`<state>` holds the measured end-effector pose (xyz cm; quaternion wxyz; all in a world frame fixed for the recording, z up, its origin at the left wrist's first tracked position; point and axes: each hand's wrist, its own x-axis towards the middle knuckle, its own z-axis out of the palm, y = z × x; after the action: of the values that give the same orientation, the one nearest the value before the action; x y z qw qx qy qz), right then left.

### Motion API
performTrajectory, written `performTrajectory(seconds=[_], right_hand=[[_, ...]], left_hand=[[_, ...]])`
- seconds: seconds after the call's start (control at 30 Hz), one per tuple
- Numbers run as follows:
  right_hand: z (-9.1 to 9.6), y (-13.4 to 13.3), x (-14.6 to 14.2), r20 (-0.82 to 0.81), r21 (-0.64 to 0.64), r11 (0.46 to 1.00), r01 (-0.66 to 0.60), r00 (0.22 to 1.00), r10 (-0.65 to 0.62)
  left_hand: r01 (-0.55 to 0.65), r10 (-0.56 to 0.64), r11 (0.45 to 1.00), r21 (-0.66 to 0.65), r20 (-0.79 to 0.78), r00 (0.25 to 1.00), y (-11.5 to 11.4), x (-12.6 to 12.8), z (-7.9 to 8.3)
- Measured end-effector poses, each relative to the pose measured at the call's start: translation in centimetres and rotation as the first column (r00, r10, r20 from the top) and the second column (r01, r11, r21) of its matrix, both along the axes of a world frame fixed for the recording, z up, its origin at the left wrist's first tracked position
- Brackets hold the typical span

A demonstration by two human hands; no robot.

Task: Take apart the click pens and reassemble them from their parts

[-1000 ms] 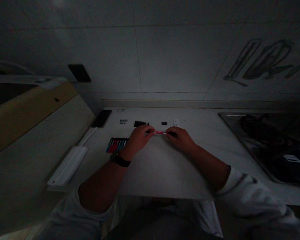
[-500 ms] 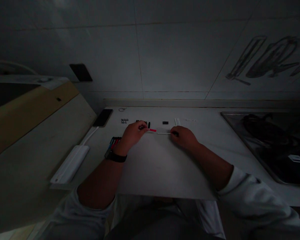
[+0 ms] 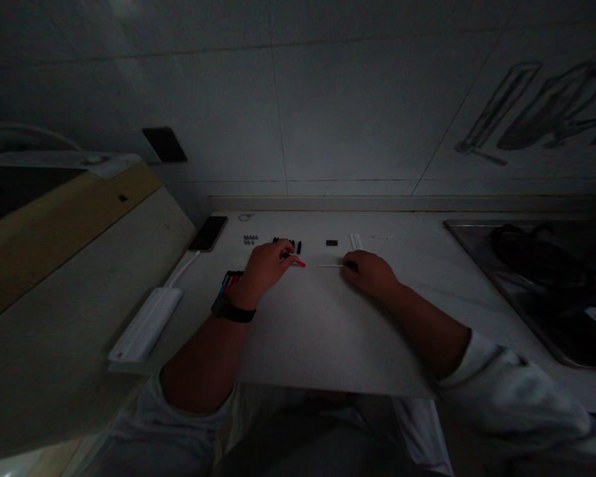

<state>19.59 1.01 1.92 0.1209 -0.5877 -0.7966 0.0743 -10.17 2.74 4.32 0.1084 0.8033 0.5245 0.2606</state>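
Note:
My left hand (image 3: 269, 263) is closed, its fingertips pinching a small slim piece with a red end (image 3: 300, 264) that points right and slightly down. Opposite it, my right hand (image 3: 370, 271) pinches a thin white stick (image 3: 330, 266), which sticks out level toward the left. A gap separates the stick's free end from the red end. Several small black cylinders (image 3: 298, 247) lie just beyond my left fingers, partly hidden by them. Several white strips (image 3: 355, 240) lie beyond my right hand. Coloured slim pieces (image 3: 232, 281) sit beside my left wrist, partly covered by it.
Small grey parts (image 3: 250, 239), a small black block (image 3: 332, 242) and tiny pale bits (image 3: 382, 238) lie along the back of the counter (image 3: 322, 331). A phone (image 3: 208, 233) and white power strip (image 3: 146, 324) are at left; a dark stovetop (image 3: 526, 291) is at right.
The red end in my left hand has tilted downward and moved slightly away from the stick, widening the gap. My right hand keeps its hold on the white stick.

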Motion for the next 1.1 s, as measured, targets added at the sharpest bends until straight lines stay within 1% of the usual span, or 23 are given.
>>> performTrajectory(seconds=[0.07,0.13,0.27,0.33,0.43,0.57,0.67,0.73,0.83,0.9,0.97,1.0,1.03,1.1], right_hand=[[0.0,0.0,0.0,-0.008,0.002,1.0,0.002,1.0,-0.002],[0.0,-0.1,0.0,-0.015,-0.002,1.0,0.004,1.0,-0.004],[0.2,-0.2,-0.1,-0.019,-0.014,1.0,0.006,1.0,-0.006],[0.3,-0.2,-0.1,-0.017,-0.015,1.0,0.01,1.0,-0.01],[0.4,-0.2,-0.2,-0.019,-0.016,1.0,0.008,1.0,-0.008],[0.2,-0.2,-0.2,-0.03,-0.006,1.0,0.006,1.0,-0.007],[0.1,-0.1,-0.1,-0.032,0.001,1.0,0.01,0.999,-0.01],[0.0,-0.1,-0.1,-0.033,0.003,1.0,0.006,0.999,-0.006],[0.0,-0.1,-0.1,-0.036,0.007,1.0,-0.002,0.999,0.002],[0.0,-0.1,-0.1,-0.037,0.009,1.0,-0.003,0.999,0.003],[-0.1,-0.1,-0.1,-0.039,0.009,1.0,-0.006,0.999,0.007],[-0.1,-0.1,-0.1,-0.041,0.008,1.0,-0.007,0.999,0.008],[-0.2,-0.1,-0.1,-0.044,0.008,1.0,-0.008,0.999,0.008],[-0.2,-0.1,0.0,-0.044,0.005,1.0,-0.01,0.999,0.01]], left_hand=[[-0.039,0.038,0.999,0.019,0.01,0.999,0.1,-0.4,0.3],[-0.056,0.058,0.997,0.048,-0.027,0.998,0.2,-0.7,0.5],[-0.013,0.031,0.995,0.103,-0.183,0.983,-0.1,-0.2,0.6],[0.012,0.015,0.993,0.12,-0.228,0.973,-0.2,0.2,0.6],[0.026,0.007,0.991,0.134,-0.243,0.97,-0.4,0.6,0.8],[0.011,0.019,0.991,0.135,-0.213,0.977,-0.6,0.5,1.0],[0.026,-0.003,0.994,0.104,-0.222,0.975,-0.6,0.6,1.0],[0.009,0.007,0.996,0.089,-0.186,0.983,-0.6,0.5,1.2],[-0.088,0.089,0.996,0.034,-0.029,0.996,-0.4,-0.2,1.7],[-0.107,0.111,0.993,-0.051,0.079,0.991,-0.2,-1.0,2.0],[-0.063,0.084,0.987,-0.15,0.143,0.986,0.1,-2.0,2.2],[-0.032,0.062,0.98,-0.194,0.151,0.987,0.2,-2.4,2.3],[-0.006,0.039,0.973,-0.232,0.14,0.989,0.4,-2.9,2.3],[0.012,0.006,0.962,-0.274,0.066,0.998,0.6,-3.5,2.3]])
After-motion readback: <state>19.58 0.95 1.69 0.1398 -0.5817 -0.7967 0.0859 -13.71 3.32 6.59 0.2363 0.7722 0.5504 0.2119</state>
